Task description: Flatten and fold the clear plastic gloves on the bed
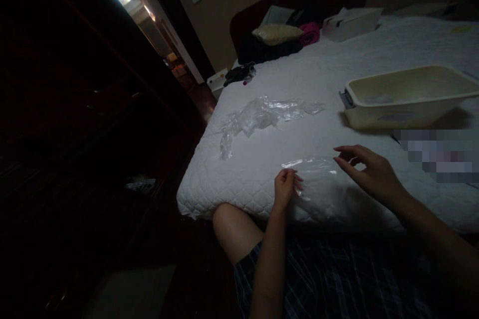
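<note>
A clear plastic sheet [318, 179] lies flat on the white quilted mattress [262, 159] near its front edge. My left hand [285, 187] has its fingers curled together, pinching the sheet's left edge. My right hand [368, 172] hovers just right of the sheet with fingers spread and slightly bent, holding nothing. A crumpled pile of clear plastic [262, 115] rests farther back on the mattress, beyond my left hand.
A cream plastic basin [407, 95] stands on the mattress to the right. At the far end lie a white box [352, 22], a pillow [277, 33], dark and pink clothes [310, 34]. The floor left of the bed is dark. My knee [234, 229] touches the mattress edge.
</note>
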Action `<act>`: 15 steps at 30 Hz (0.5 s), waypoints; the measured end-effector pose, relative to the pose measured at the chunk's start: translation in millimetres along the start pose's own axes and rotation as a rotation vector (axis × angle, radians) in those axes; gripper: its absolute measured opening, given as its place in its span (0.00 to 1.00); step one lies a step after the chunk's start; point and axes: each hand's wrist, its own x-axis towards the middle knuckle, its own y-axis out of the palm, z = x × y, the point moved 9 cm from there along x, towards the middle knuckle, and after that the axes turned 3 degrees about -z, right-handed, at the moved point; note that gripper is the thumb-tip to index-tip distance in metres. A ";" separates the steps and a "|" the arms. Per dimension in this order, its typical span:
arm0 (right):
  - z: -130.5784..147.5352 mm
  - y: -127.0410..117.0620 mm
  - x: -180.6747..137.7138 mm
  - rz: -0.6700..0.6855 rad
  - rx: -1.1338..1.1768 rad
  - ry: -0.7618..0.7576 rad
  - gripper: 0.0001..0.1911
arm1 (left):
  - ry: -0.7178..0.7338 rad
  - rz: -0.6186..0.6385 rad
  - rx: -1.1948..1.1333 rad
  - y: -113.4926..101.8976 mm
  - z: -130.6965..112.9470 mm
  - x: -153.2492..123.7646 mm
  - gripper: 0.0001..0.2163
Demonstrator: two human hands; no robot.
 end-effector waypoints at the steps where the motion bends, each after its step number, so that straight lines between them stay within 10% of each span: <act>1: -5.3 -3.4 0.5 -0.030 0.006 0.052 0.18 | 0.001 -0.002 -0.016 -1.2 -1.1 0.4 0.22; 10: -79.0 44.0 -12.9 0.122 0.282 0.491 0.31 | -0.002 0.019 -0.093 -3.8 -9.0 -2.1 0.25; 15: -67.4 53.7 -15.1 0.262 0.451 0.527 0.28 | -0.010 0.038 -0.069 -0.5 -10.8 -3.5 0.25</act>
